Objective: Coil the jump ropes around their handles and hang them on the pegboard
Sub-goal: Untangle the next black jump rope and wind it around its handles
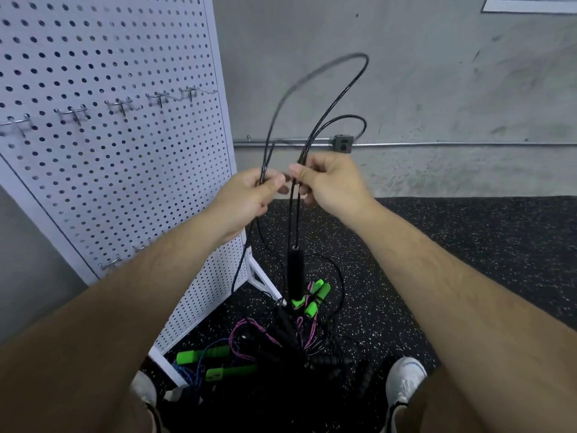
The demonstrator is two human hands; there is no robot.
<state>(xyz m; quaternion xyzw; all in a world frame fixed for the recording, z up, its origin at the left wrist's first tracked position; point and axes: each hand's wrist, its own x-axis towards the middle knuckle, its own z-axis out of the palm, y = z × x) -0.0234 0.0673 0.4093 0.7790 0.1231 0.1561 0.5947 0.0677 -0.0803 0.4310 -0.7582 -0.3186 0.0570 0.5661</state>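
Observation:
A thin black jump rope (315, 120) arcs up in loops above both hands. My left hand (249, 195) pinches strands of it on the left, and my right hand (331, 182) pinches strands just beside it. The rope's black handle (295, 270) hangs straight down below my hands. On the left stands the white pegboard (118, 145), with a row of bare metal hooks (121, 104) across it.
A tangled pile of jump ropes (281, 332) with green and black handles and pink and blue cords lies on the speckled black floor (468, 260) between my shoes. The pegboard's white foot (262, 276) juts out beside the pile. A grey concrete wall with a conduit and outlet box (342, 143) is behind.

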